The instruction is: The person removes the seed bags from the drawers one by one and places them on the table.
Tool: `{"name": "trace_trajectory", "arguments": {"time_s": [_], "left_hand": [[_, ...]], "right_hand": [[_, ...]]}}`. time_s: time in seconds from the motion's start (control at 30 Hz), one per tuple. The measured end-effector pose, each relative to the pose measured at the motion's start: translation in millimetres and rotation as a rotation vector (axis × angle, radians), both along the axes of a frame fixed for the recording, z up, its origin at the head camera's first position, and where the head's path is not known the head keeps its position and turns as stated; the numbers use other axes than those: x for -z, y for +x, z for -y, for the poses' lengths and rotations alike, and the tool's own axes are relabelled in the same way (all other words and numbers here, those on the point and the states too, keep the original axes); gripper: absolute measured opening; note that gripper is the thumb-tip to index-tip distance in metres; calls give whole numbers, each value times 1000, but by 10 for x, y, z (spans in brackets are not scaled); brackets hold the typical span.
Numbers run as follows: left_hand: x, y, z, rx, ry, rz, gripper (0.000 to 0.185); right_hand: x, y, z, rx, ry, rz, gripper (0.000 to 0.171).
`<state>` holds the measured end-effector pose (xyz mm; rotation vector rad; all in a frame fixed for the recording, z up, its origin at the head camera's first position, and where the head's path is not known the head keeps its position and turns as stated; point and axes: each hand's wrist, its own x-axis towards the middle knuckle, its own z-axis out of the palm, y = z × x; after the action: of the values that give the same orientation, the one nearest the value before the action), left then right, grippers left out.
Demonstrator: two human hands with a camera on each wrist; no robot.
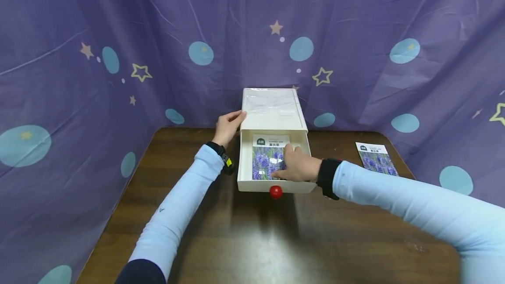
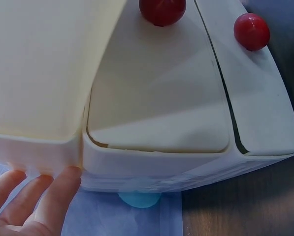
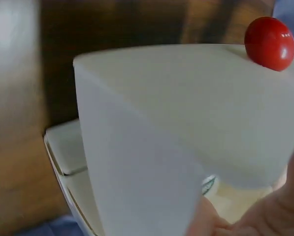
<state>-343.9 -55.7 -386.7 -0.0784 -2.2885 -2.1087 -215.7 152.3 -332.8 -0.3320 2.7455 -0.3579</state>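
A white drawer box [image 1: 274, 109] stands on the table, its top drawer [image 1: 256, 186] pulled out by a red knob [image 1: 276, 192]. Inside lies a seed packet [image 1: 262, 161] printed with purple flowers. My right hand [image 1: 296, 165] reaches over the drawer's right wall and holds the packet's right side, thumb across its face and fingers bent at the edge. In the right wrist view the drawer wall hides most of the packet. The left hand [image 1: 229, 127] steadies the box's left side; in the left wrist view its fingers [image 2: 58, 196] are fairly straight against the white plastic.
A second flower seed packet [image 1: 376, 159] lies at the right of the brown table [image 1: 355, 240]. Below the open drawer are two closed drawers with red knobs [image 2: 251, 32]. A purple curtain [image 1: 236, 25] with stars hangs close behind the box.
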Motion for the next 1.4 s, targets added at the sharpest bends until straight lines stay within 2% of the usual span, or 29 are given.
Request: {"name": "trace_trajectory", "arguments": {"time_s": [0.17,0.27,0.4,0.7,1.0,1.1,1.23,1.33,1.4], "left_hand": [[-8,-15,-4,8,10,0,50],[-11,-14,-6,14,11,0,50],[-7,-10,-6,20,14,0,51],[8,-29,-2,9,8,5,51],[1,-46,13,10,17,8,51],[0,-41,15,14,30,12,51],[7,-42,16,11,24,11,51],[12,-44,16,8,25,12,51],[9,-41,15,9,32,14,50]], "right_hand": [[7,-50,-45,28,-99,28,73],[12,-68,-61,78,-202,75,70],[25,-71,-73,131,-337,141,69],[87,-21,-74,168,-538,181,63],[104,-2,-81,290,-743,254,59],[94,24,-104,280,-765,302,55],[69,61,-129,167,-715,328,26],[61,70,-130,114,-680,315,26],[50,72,-130,114,-676,311,26]]}}
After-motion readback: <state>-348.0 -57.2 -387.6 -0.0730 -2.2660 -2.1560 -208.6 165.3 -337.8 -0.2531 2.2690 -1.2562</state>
